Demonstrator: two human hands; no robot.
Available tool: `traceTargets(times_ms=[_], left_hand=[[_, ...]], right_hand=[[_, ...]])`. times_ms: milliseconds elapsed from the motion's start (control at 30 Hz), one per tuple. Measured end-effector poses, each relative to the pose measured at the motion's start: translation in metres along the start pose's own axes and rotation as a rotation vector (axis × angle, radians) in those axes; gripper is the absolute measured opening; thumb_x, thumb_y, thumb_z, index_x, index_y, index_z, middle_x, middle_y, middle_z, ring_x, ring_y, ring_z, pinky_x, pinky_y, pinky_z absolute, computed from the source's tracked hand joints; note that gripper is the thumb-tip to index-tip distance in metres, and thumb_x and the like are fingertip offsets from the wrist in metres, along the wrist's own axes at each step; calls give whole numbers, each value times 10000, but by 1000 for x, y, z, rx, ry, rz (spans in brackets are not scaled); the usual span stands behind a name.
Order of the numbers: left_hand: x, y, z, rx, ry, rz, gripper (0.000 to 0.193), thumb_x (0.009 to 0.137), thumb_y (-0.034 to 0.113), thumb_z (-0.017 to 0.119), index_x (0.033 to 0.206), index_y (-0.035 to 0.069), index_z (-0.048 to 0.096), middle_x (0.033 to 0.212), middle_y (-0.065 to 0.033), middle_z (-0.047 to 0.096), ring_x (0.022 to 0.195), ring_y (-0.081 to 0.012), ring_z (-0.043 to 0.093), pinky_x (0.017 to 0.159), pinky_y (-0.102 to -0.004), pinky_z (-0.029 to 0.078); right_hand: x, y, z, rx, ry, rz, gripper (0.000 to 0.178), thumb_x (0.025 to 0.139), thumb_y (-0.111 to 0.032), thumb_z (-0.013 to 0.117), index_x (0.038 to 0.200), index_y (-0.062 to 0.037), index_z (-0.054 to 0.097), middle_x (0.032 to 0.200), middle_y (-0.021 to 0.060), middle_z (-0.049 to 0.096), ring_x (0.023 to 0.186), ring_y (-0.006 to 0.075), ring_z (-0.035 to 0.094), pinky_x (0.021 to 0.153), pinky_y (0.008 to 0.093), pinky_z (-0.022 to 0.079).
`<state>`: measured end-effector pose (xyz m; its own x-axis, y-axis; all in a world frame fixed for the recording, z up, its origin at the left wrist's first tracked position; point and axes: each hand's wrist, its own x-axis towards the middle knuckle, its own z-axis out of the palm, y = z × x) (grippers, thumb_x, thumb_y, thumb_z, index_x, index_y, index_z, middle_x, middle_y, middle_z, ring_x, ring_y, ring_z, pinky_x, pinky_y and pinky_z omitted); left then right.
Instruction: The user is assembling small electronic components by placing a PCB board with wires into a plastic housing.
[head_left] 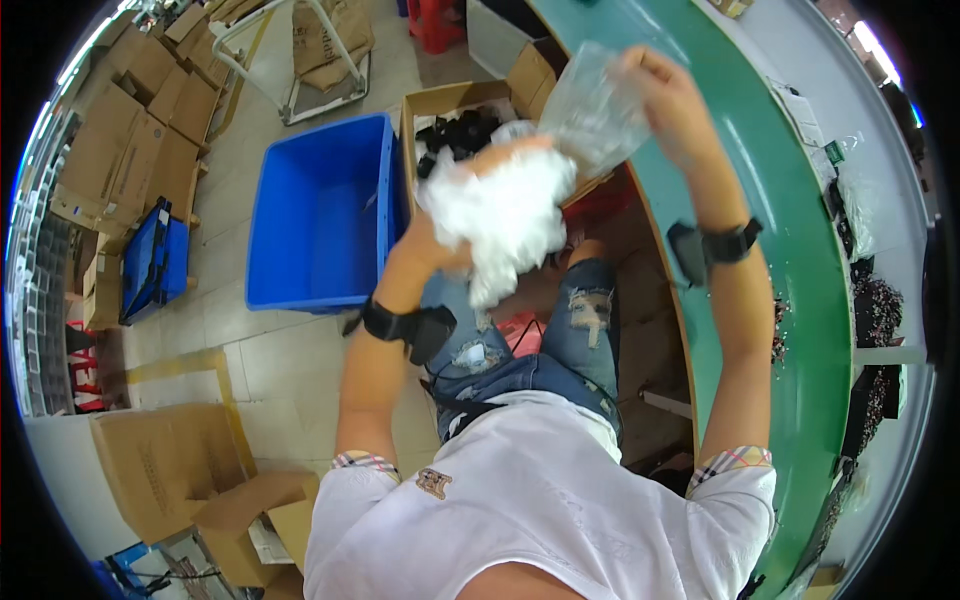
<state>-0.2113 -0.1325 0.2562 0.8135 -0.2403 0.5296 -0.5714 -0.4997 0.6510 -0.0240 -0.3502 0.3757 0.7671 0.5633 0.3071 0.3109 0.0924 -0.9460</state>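
Note:
My left hand (pixel 435 247) is closed round a fluffy-looking white bundle (pixel 515 215), which bulges over the palm and hangs down above my knees. The bundle hides part of this hand, and blur keeps its kind from showing. Raised over the edge of the green table, my right hand (pixel 665 95) pinches a clear plastic bag (pixel 595 110) near its upper end. The bag slopes down to the left, its lower part close to the white bundle; I cannot tell whether they touch. Black bands with dark box-shaped pieces circle both wrists.
A blue bin (pixel 320 215) stands on the floor at the left, beside a cardboard box (pixel 455 100) of black parts. The green table (pixel 800 400) runs along my right, with small loose pieces near its far edge. Stacked cartons (pixel 120 150) and a trolley (pixel 290 60) are farther left.

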Motion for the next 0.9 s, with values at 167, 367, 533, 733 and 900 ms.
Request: traceTargets(times_ms=[167,367,533,733,900], left_hand=[[37,28,20,-124,-127,55,577,729,219,682,1265,78,520,924,-158,616,832,-280,609,778,-326,481],[12,28,47,39,40,-112,671,701,219,694,1334,202,473,805,-130,557,718,-291,602,661,-358,496],[20,29,55,271,49,-125,666,704,229,689,1333,257,471,852,-144,504,759,-330,598,646,-379,497],[12,27,59,194,106,-205,596,695,200,686,1254,83,515,907,-141,520,791,-337,585,670,-383,491],[-25,11,60,-33,198,-209,423,726,174,679,1096,6,558,902,-120,561,792,-278,591,696,-323,482]], right_hand=[[-54,46,8,307,151,326,113,859,-163,622,808,-76,571,718,-39,554,604,25,478,532,178,362],[-90,67,27,351,163,469,108,827,-77,648,801,-63,543,750,-17,575,650,42,512,567,179,389],[-100,66,16,-124,58,432,139,841,-90,626,777,-34,516,676,-34,528,614,34,468,541,196,371],[-109,51,14,-585,80,258,198,743,-135,676,761,10,543,587,67,549,539,111,516,534,260,431],[-117,50,13,-116,158,312,147,872,-160,613,864,-25,554,719,-22,579,636,57,528,566,186,417]])
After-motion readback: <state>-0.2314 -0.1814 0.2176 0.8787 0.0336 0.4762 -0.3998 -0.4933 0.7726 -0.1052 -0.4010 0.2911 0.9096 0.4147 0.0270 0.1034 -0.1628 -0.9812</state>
